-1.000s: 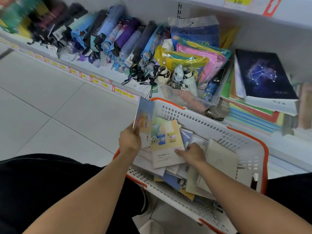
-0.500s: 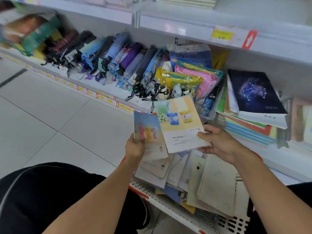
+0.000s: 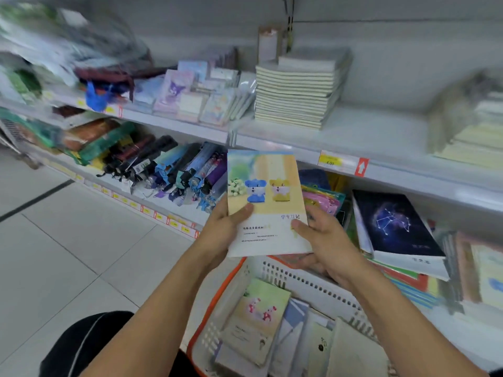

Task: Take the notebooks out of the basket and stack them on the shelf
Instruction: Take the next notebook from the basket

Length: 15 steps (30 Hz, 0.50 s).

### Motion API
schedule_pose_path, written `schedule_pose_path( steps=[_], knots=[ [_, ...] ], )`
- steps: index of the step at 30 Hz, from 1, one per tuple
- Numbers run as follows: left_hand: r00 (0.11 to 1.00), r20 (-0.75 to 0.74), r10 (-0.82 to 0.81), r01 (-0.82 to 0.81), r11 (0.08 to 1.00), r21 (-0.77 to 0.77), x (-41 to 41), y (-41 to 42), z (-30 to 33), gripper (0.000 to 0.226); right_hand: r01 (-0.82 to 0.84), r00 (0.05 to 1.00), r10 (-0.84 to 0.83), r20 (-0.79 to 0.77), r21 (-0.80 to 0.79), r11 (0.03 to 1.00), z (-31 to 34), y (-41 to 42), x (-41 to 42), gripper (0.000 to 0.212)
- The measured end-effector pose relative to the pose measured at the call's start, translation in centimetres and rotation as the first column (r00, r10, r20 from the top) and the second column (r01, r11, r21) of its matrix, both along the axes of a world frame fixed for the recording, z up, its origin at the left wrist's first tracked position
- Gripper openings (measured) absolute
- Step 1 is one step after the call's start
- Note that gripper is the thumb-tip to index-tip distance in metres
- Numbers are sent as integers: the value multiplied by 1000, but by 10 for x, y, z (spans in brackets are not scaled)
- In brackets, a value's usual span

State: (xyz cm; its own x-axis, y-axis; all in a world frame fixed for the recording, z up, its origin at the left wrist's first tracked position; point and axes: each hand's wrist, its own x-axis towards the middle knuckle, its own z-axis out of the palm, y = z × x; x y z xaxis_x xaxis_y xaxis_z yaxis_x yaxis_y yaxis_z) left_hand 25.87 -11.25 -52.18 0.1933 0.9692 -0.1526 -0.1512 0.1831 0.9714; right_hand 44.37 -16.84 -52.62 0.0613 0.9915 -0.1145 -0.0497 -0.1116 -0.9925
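Basket [image 3: 307,281], white with an orange rim, sits lowest and nearest with several notebooks loose inside; just above its far rim both hands hold one cartoon-cover notebook [image 3: 265,202] upright, well short of the shelf [image 3: 353,137]. Risk, as I judge it: thin cover could slide or buckle on the reach and drop to the basket, or nudge the cream stack [image 3: 296,93] askew on landing. Left hand [image 3: 220,229] pinches the lower left edge, thumb across the cover; right hand [image 3: 326,243] grips the lower right corner, thumb on top, fingers curled beneath.
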Motion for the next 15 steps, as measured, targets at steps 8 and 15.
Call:
schedule_pose_path(
  steps=[8,15],
  knots=[
    [968,-199,-153,208,932,295,34,25,96,26,249,958,-272,90,206,946,96,33,22,11],
    [995,-54,-89,97,981,168,70,88,133,24,182,983,-183,0,122,976,148,81,55,18]
  ],
)
